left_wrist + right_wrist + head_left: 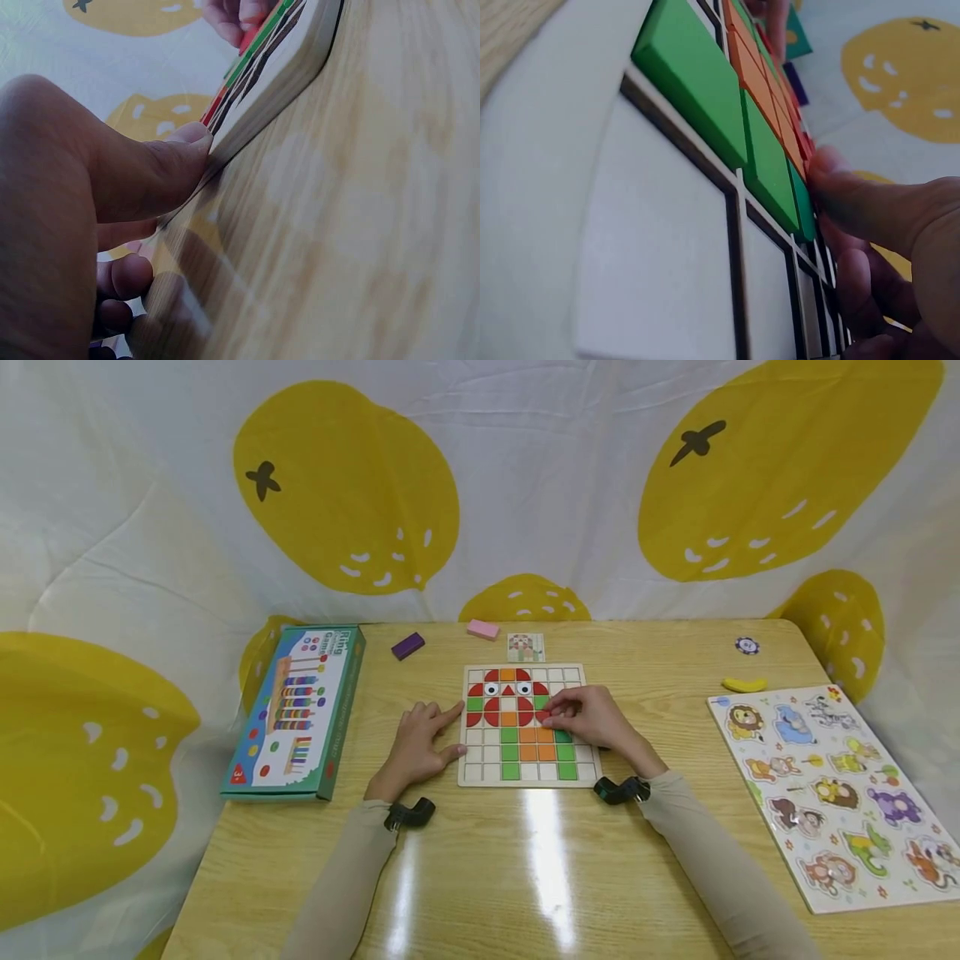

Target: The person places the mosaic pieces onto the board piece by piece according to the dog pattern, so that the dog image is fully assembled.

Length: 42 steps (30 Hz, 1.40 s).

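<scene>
A wooden grid board (474, 772) lies on the table, filled partly with red, green and orange pieces that form a figure with two round eyes. My left hand (420, 739) rests at the board's left edge, its thumb and index finger extended against the side. In the left wrist view the thumb (161, 169) touches that edge. Over the right part of the grid, my right hand (592, 718) pinches a small red piece (541, 717) between thumb and fingertips, at the figure's right side. Green squares (697, 82) sit in the grid near that hand.
A printed pattern card (526, 647) lies behind the board, near a pink block (483, 629) and a purple block (408, 646). To the left is a ring game box (300, 718). On the right are an animal puzzle (813, 768), a yellow banana-shaped piece (745, 684) and a round chip (747, 646).
</scene>
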Each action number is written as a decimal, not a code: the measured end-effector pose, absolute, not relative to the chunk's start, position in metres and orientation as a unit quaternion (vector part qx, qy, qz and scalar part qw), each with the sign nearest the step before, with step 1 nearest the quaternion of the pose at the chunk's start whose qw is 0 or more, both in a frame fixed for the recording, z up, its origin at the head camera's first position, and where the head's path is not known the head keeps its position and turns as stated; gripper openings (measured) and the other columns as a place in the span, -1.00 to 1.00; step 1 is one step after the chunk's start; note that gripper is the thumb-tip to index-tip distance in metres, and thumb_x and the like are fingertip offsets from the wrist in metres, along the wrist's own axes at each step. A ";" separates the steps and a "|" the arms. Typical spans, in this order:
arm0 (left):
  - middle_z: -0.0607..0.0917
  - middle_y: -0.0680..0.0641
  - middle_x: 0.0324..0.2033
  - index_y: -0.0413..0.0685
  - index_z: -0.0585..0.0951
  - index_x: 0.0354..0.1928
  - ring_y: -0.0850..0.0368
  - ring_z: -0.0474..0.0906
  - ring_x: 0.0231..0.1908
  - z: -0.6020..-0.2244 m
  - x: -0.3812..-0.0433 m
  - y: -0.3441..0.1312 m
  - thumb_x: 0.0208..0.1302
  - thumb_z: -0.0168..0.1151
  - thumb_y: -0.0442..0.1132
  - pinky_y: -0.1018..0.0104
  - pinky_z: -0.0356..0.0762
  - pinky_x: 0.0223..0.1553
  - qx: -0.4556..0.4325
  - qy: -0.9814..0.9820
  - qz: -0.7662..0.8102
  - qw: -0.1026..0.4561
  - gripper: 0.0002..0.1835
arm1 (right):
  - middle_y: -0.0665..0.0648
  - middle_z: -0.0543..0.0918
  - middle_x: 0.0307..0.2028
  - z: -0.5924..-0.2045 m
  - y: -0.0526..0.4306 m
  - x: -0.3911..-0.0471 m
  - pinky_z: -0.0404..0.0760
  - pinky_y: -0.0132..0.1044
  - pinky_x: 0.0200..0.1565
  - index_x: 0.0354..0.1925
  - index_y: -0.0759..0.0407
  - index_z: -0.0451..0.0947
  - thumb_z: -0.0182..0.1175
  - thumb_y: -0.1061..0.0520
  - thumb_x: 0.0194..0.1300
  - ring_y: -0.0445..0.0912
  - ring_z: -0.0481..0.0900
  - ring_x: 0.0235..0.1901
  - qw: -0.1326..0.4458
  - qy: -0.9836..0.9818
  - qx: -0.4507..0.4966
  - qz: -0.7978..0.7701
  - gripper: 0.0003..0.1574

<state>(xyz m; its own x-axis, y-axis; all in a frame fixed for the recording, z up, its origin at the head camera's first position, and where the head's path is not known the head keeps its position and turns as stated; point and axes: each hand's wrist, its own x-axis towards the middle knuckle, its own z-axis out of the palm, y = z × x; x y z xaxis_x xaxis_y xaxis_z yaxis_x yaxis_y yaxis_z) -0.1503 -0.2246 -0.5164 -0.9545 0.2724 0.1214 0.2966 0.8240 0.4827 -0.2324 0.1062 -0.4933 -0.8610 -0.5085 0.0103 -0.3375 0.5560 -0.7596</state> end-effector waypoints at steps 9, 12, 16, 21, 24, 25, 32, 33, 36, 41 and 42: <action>0.32 0.05 -0.40 0.18 0.38 0.43 0.11 0.14 -0.35 -0.515 -0.150 -0.224 0.12 0.36 0.15 0.20 0.04 -0.21 -0.146 -0.956 -0.255 0.016 -0.19 | -0.06 0.70 -0.43 -0.494 0.105 -0.231 0.47 -0.32 -0.43 -0.31 0.00 0.78 0.48 0.02 0.12 -0.14 0.53 -0.51 0.091 0.878 -0.242 -0.402 -0.85; 0.32 0.04 -0.40 0.17 0.38 0.43 0.10 0.14 -0.35 -0.515 -0.150 -0.224 0.12 0.36 0.15 0.20 0.04 -0.21 -0.145 -0.955 -0.257 0.017 -0.19 | -0.07 0.70 -0.42 -0.495 0.105 -0.232 0.47 -0.33 -0.43 -0.31 -0.01 0.78 0.48 0.02 0.12 -0.16 0.52 -0.50 0.083 0.877 -0.253 -0.400 -0.85; 0.33 0.04 -0.40 0.17 0.37 0.43 0.10 0.14 -0.35 -0.514 -0.150 -0.222 0.14 0.35 0.15 0.19 0.04 -0.21 -0.145 -0.954 -0.260 0.013 -0.20 | -0.09 0.70 -0.39 -0.490 0.117 -0.230 0.48 -0.33 -0.38 -0.24 -0.01 0.78 0.47 -0.01 0.13 -0.15 0.53 -0.46 0.080 0.872 -0.250 -0.414 -0.80; 0.33 0.04 -0.39 0.18 0.37 0.44 0.10 0.15 -0.34 -0.515 -0.150 -0.221 0.15 0.33 0.18 0.20 0.05 -0.20 -0.147 -0.955 -0.256 0.014 -0.20 | -0.04 0.68 -0.37 -0.476 0.156 -0.223 0.51 -0.31 -0.33 -0.15 0.04 0.75 0.44 -0.04 0.17 -0.10 0.55 -0.39 0.080 0.885 -0.218 -0.404 -0.70; 0.32 0.04 -0.39 0.16 0.38 0.43 0.10 0.15 -0.34 -0.515 -0.149 -0.222 0.15 0.32 0.19 0.20 0.05 -0.21 -0.149 -0.955 -0.254 0.021 -0.20 | -0.02 0.67 -0.37 -0.475 0.181 -0.218 0.51 -0.33 -0.33 -0.10 0.07 0.73 0.46 -0.02 0.14 -0.11 0.55 -0.38 0.094 0.896 -0.216 -0.376 -0.65; 0.32 0.03 -0.39 0.15 0.39 0.43 0.10 0.15 -0.33 -0.515 -0.149 -0.222 0.15 0.32 0.20 0.20 0.05 -0.21 -0.150 -0.956 -0.253 0.024 -0.20 | -0.03 0.66 -0.36 -0.476 0.188 -0.216 0.51 -0.33 -0.33 -0.10 0.06 0.72 0.47 -0.02 0.13 -0.12 0.55 -0.38 0.101 0.899 -0.219 -0.365 -0.63; 0.30 0.03 -0.38 0.17 0.39 0.43 0.10 0.13 -0.32 -0.517 -0.148 -0.226 0.14 0.33 0.21 0.19 0.04 -0.20 -0.143 -0.956 -0.253 0.032 -0.20 | -0.05 0.68 -0.26 -0.487 0.198 -0.199 0.54 -0.27 -0.21 -0.17 -0.03 0.73 0.50 -0.01 0.08 -0.14 0.58 -0.27 0.116 0.892 -0.254 -0.355 -0.69; 0.30 0.04 -0.38 0.17 0.39 0.43 0.10 0.13 -0.32 -0.517 -0.148 -0.226 0.14 0.33 0.21 0.19 0.04 -0.20 -0.143 -0.956 -0.255 0.032 -0.19 | -0.05 0.67 -0.26 -0.488 0.197 -0.198 0.53 -0.26 -0.20 -0.19 -0.04 0.73 0.49 0.02 0.09 -0.14 0.57 -0.26 0.113 0.893 -0.256 -0.353 -0.73; 0.31 0.03 -0.38 0.16 0.39 0.43 0.10 0.13 -0.32 -0.517 -0.148 -0.225 0.14 0.33 0.21 0.19 0.03 -0.20 -0.146 -0.953 -0.262 0.033 -0.19 | -0.07 0.65 -0.29 -0.489 0.195 -0.194 0.52 -0.25 -0.19 -0.24 -0.07 0.72 0.45 0.08 0.15 -0.17 0.56 -0.26 0.106 0.895 -0.268 -0.341 -0.84; 0.30 0.03 -0.38 0.15 0.40 0.42 0.09 0.13 -0.33 -0.517 -0.148 -0.224 0.13 0.34 0.20 0.19 0.03 -0.21 -0.150 -0.953 -0.261 0.032 -0.19 | -0.08 0.62 -0.28 -0.488 0.196 -0.194 0.51 -0.30 -0.22 -0.20 -0.03 0.66 0.33 0.16 0.28 -0.21 0.52 -0.28 0.105 0.891 -0.292 -0.331 -0.88; 0.30 0.04 -0.38 0.15 0.39 0.42 0.10 0.13 -0.33 -0.517 -0.148 -0.224 0.13 0.35 0.19 0.20 0.03 -0.21 -0.150 -0.953 -0.260 0.032 -0.19 | -0.08 0.62 -0.27 -0.488 0.196 -0.195 0.51 -0.32 -0.23 -0.18 -0.02 0.65 0.31 0.17 0.30 -0.22 0.52 -0.29 0.100 0.890 -0.294 -0.335 -0.88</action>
<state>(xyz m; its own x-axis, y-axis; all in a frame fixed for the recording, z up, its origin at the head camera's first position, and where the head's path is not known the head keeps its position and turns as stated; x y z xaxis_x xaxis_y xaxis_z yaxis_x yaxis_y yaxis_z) -0.1482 -0.2243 -0.5167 -0.9529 0.2692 0.1399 0.3029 0.8198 0.4860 -0.1948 0.1955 -0.4882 -0.8071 -0.5902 0.0191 -0.4561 0.6025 -0.6549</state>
